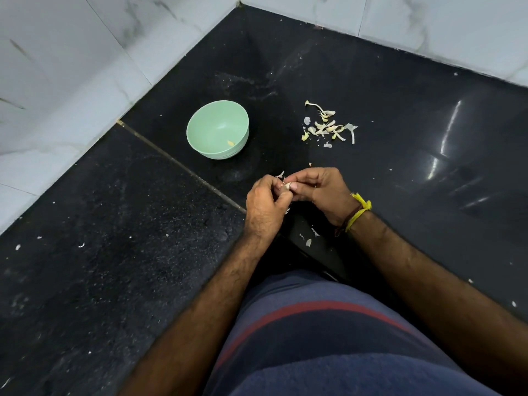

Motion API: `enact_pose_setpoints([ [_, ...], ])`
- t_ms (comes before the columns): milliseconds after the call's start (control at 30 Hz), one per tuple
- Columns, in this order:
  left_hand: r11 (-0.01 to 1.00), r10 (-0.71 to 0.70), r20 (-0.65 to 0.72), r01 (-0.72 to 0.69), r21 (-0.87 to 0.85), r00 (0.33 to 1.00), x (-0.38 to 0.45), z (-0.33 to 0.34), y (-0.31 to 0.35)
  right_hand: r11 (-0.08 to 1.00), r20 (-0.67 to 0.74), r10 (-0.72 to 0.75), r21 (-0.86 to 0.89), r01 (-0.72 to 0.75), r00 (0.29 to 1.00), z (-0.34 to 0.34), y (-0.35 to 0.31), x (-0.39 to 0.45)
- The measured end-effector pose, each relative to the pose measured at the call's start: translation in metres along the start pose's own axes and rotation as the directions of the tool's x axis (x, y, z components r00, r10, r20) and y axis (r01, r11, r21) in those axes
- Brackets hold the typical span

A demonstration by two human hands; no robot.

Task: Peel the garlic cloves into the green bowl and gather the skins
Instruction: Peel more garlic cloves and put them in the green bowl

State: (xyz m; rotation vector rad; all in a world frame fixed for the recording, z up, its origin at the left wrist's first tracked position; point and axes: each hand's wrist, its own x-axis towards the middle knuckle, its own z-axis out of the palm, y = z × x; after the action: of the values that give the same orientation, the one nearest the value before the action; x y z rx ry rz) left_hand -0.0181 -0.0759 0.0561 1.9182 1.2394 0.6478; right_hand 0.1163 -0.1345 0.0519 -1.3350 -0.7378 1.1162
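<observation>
I observe both hands meeting above the black counter (400, 124), near its front edge. My left hand (265, 204) and right hand (323, 192) together pinch one garlic clove (287, 186). Bare counter lies open to either side; tiled walls (71, 81) bound the far corner. The green bowl (197, 132) holds one peeled piece (231, 142). The skins and cloves pile (325, 127) lies right of it, apart.

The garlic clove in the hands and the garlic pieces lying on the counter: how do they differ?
The garlic clove is single and pinched between the left hand and right hand; the garlic pieces are many, scattered loose right of the green bowl. The clove is near the person, the pieces farther. Both look pale.
</observation>
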Motion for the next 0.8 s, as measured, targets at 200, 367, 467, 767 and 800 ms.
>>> enact_pose_setpoints([
  [200, 0.997, -0.024, 0.023, 0.023, 0.078, 0.999, 0.001, 0.003, 0.006, 0.963, -0.068, 0.134, 0.243, -0.114, 0.989, 0.009, 0.0, -0.004],
  [367, 0.983, -0.04, 0.049, 0.03, 0.18, 0.998, 0.001, 0.002, 0.01, 0.954, -0.116, 0.2, 0.25, -0.166, 0.973, 0.011, 0.0, -0.003],
  [467, 0.983, -0.055, 0.052, 0.045, 0.177, 0.997, 0.002, 0.001, 0.007, 0.962, -0.103, 0.193, 0.215, -0.168, 0.976, 0.009, 0.002, -0.003],
  [767, 0.984, -0.013, -0.016, 0.015, 0.18, 1.0, 0.015, -0.003, -0.02, 0.996, -0.301, 0.094, 0.021, -0.092, 0.949, -0.008, -0.004, 0.011],
  [800, 0.979, 0.004, 0.002, -0.004, 0.203, 1.0, 0.018, -0.003, -0.025, 0.996, -0.31, 0.078, -0.005, -0.084, 0.947, -0.008, -0.004, 0.014],
])
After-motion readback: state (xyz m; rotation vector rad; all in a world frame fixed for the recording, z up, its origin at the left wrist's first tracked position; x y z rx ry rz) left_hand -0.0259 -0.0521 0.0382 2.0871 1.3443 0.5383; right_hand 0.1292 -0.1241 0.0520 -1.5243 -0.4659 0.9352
